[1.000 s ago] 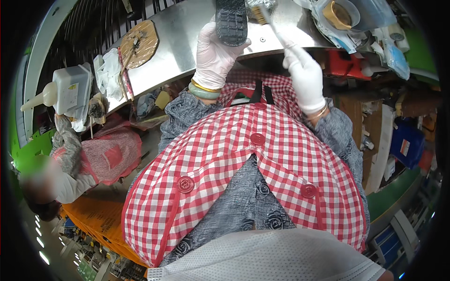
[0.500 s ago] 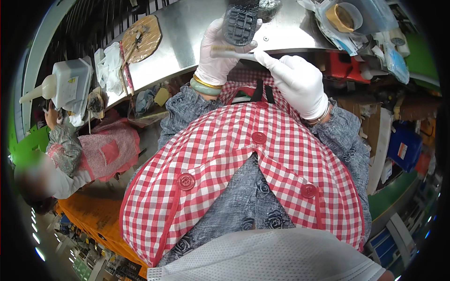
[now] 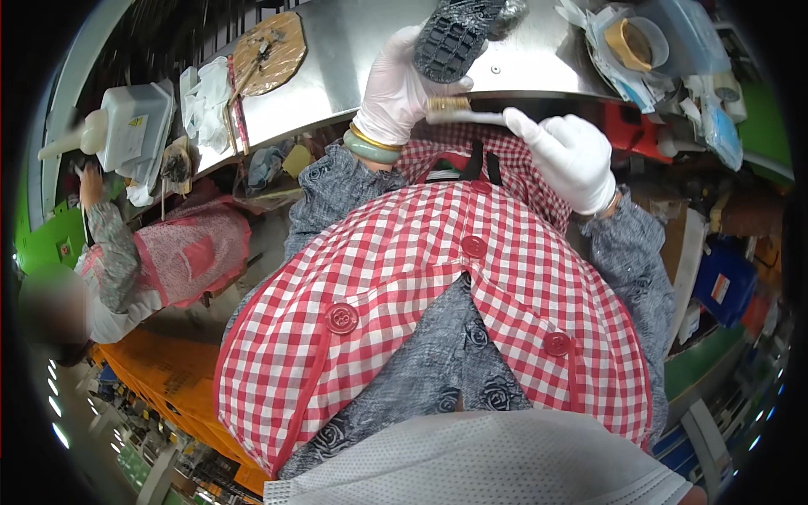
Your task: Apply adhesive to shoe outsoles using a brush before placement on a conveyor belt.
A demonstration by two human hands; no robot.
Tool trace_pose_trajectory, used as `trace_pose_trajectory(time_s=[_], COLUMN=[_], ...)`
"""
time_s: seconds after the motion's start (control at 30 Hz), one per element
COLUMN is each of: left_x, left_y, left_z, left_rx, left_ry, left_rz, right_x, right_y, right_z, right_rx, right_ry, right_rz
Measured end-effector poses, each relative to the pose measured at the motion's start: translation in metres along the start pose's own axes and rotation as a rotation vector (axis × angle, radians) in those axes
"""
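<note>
Near twelve o'clock in the head view, black treaded sole [image 3: 450,46]: we have it raised over the edge of the metal bench [image 3: 353,59], tilted, tread facing us.
Our left hand [image 3: 394,94]: at twelve, gloved, gripping the sole's lower end, fingertips showing at its right edge; gold and green bangles [image 3: 372,146] circle the wrist.
Our right hand [image 3: 572,156]: toward two, white-gloved, fingers closed on the brush handle.
Brush [image 3: 480,117]: nearly level at half past twelve, tan bristles upward, just below the sole; we cannot tell whether its head touches our left glove.
Checked apron [image 3: 396,244]: red and white, across our middle and toward six.
Brown wrapped board [image 3: 282,63]: at eleven, on the bench, sticks lying over it.
Tan cup [image 3: 627,42]: at half past one, inside a clear container.
Blue box [image 3: 722,282]: at three.
Co-worker [image 3: 189,257]: at nine, in a pinkish-red apron.
</note>
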State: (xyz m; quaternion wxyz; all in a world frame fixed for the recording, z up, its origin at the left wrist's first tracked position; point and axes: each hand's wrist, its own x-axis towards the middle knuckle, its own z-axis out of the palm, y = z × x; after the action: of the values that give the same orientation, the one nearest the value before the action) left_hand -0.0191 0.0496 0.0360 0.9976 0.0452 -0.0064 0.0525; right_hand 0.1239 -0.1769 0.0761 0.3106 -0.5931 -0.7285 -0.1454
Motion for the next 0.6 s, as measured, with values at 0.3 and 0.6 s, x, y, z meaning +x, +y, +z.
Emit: trace_pose_trajectory(time_s=[0.3,0.6], left_x=[0.002,-0.043], left_y=[0.001,0.014], left_z=[0.032,0.055], left_rx=[0.01,0.384], left_ry=[0.065,-0.047], left_rz=[0.153,0.258], right_x=[0.024,0.012], right_y=[0.009,0.024], right_z=[-0.01,0.008], right_rx=[0.098,0.509], right_ry=[0.034,0.763], right_rz=[0.13,0.512])
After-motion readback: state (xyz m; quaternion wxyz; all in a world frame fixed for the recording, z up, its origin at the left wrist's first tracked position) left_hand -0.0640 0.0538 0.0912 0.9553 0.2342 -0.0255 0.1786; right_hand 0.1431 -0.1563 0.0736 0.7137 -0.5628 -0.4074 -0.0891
